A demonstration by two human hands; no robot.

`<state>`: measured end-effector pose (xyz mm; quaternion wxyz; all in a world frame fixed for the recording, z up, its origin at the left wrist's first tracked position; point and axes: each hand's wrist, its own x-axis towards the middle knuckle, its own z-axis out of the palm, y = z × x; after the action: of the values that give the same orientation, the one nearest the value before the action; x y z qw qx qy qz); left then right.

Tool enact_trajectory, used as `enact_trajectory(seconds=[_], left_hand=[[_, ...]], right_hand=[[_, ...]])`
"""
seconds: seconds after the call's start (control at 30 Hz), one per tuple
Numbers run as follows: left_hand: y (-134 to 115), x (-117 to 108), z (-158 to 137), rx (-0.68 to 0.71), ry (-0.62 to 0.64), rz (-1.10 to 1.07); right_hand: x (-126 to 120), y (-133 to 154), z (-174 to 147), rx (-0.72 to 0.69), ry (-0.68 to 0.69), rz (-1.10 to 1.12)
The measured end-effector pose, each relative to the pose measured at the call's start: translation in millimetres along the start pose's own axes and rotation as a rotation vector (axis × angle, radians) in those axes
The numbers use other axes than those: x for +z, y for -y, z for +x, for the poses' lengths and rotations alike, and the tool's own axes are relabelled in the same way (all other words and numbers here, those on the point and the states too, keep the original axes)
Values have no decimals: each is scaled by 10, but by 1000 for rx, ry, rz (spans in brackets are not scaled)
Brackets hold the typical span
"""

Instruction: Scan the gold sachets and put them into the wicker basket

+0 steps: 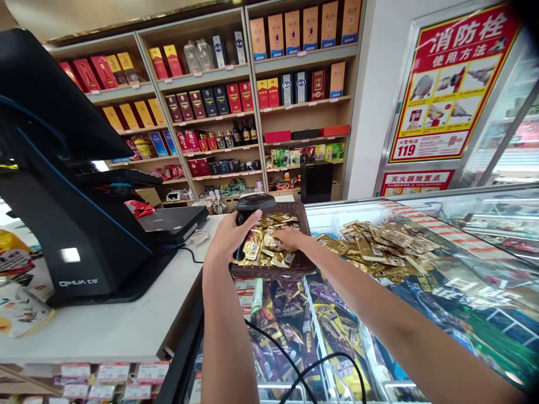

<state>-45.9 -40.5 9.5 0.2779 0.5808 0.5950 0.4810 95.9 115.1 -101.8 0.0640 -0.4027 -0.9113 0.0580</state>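
Note:
My left hand [231, 234] is wrapped round the handle of a black barcode scanner [255, 202], its head above the left side of a brown woven basket [305, 217]. Inside the basket lie many small gold foil packets [264, 240]. My right hand [290, 238] reaches in from the right, fingers bent down onto the packets at the basket's right side. Whether a packet is pinched there is hidden by the hand. A loose pile of similar gold packets [379, 247] lies on the freezer's glass top, right of the basket.
A black point-of-sale terminal [90, 252] stands on the white counter [138, 331] at left. The glass-topped freezer [458, 280] holds ice-cream packs. A black cable [290, 359] crosses in front. Behind are shelves [202, 76] of boxed bottles.

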Motion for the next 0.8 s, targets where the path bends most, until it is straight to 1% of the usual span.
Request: enact_trajectory(seconds=[0.07, 0.2, 0.27, 0.33, 0.4, 0.43, 0.5, 0.53, 0.6, 0.63, 0.73, 0.8], left_hand=[[-5, 10, -2, 16, 5, 7], [-22, 26, -12, 16, 16, 71], [-31, 31, -14, 11, 23, 92], [-39, 36, -11, 10, 34, 81], [-46, 42, -5, 4, 50, 66], [-50, 45, -2, 1, 56, 64], [-57, 55, 4, -2, 63, 74], [-59, 61, 6, -3, 65, 81], [-62, 78, 10, -5, 69, 91], [-63, 87, 12, -6, 72, 94], [-67, 120, 18, 14, 83, 102], [-75, 142, 24, 23, 84, 123]], right_hand=[[55, 1, -31, -66, 13, -27], [112, 41, -93, -152, -47, -73], [103, 57, -119, -162, -92, -5], [77, 53, -156, -117, -197, 131], [42, 25, -216, -7, -362, 353], [23, 2, -256, 66, -444, 506], [-18, -61, -357, 248, -561, 927], [-43, -100, -417, 349, -585, 1172], [-106, -187, -551, 500, -558, 1575], [-146, -232, -622, 524, -522, 1718], [-291, -348, -831, 468, -405, 1968], [-391, -394, -942, 448, -370, 2126]])
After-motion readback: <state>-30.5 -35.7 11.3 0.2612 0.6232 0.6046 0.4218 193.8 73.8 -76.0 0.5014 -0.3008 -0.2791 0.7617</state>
